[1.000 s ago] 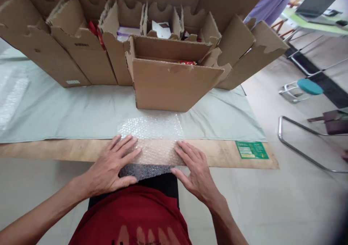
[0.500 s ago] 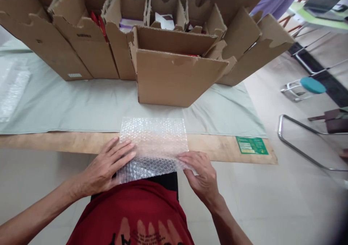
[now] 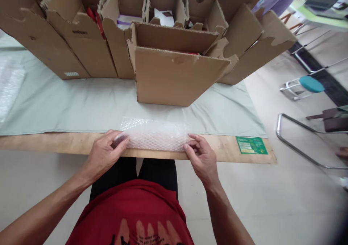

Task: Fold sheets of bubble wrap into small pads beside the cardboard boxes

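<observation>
A sheet of bubble wrap [image 3: 156, 138] lies folded over at the table's front edge, its near part doubled back onto the far part. My left hand [image 3: 107, 149] pinches the left end of the fold between thumb and fingers. At the opposite end, my right hand [image 3: 201, 156] has its thumb and fingers closed on the right corner. Both hands rest about level with the wooden edge [image 3: 67, 143]. Whether anything lies inside the fold cannot be made out.
Several open cardboard boxes [image 3: 78, 53] stand in a row at the back, with one box [image 3: 174, 80] in front. More bubble wrap [image 3: 11, 85] lies at far left on the pale green cloth [image 3: 89, 107]. A green label [image 3: 252, 145] is at right; a teal stool [image 3: 311, 84] stands beyond.
The near flap of bubble wrap, which hung over the table edge toward my body, is now folded up and away from me. Both hands have closed on the fold's ends.
</observation>
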### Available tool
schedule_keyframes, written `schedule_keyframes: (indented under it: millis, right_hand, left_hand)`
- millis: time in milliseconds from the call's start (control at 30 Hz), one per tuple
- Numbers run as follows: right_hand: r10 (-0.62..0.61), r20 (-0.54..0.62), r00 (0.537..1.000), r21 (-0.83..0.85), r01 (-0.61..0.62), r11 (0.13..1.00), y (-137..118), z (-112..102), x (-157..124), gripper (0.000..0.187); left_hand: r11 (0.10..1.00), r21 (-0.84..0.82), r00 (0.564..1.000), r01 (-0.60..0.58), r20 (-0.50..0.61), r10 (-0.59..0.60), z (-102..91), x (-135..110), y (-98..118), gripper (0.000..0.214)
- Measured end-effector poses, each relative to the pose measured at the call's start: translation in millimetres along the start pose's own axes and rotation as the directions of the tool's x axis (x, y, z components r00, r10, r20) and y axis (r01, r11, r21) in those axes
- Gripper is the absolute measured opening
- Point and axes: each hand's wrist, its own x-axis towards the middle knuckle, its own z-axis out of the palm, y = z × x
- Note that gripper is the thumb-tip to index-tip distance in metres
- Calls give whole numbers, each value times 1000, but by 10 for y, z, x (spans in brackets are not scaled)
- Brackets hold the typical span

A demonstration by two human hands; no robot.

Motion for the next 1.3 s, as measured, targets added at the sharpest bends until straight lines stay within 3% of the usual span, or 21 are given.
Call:
schedule_keyframes:
  millis: [167, 333, 600, 733, 833, 933, 1067, 1167, 1300]
  right_hand:
    - [-122, -22, 992, -240, 113, 964, -58, 66, -19, 35]
    - [-220, 11, 975, -367, 209, 906, -25, -32, 28, 40]
    - [-213, 185, 959, -525, 280, 804, -1, -15, 564, 32]
    - [-150, 300, 942, -500, 289, 817, -58, 35, 688, 11]
    - [-182, 261, 948, -375, 274, 885, -119, 8, 609, 8]
    - [-227, 201, 953, -147, 259, 955, -208, -54, 428, 7]
    - [-359, 187, 915, 78, 350, 933, -334, -128, 187, 12]
    - [-430, 149, 890, 192, 400, 896, -357, -151, 76, 16]
    - [-356, 47, 933, 167, 344, 924, -305, -172, -1, 17]
  left_hand:
    - [984, 177, 998, -32, -44, 40, 123, 114, -64, 28]
    - [931, 361, 996, -56, -39, 76, 125, 136, -37, 34]
    - [829, 557, 998, 56, -30, -48, 0, 127, -7, 46]
    - [818, 566, 991, 102, 18, -135, 28, 169, 79, 47]
    - [805, 573, 979, 153, 24, -203, 38, 188, 118, 51]
    - [853, 504, 984, 137, 29, -174, 20, 205, 74, 57]
    - [967, 232, 993, 104, 35, -115, -18, 250, -27, 78]
    - [976, -2, 969, 218, 116, -217, -40, 272, -10, 89]
    - [915, -199, 909, 351, 305, -282, -141, 275, 113, 83]
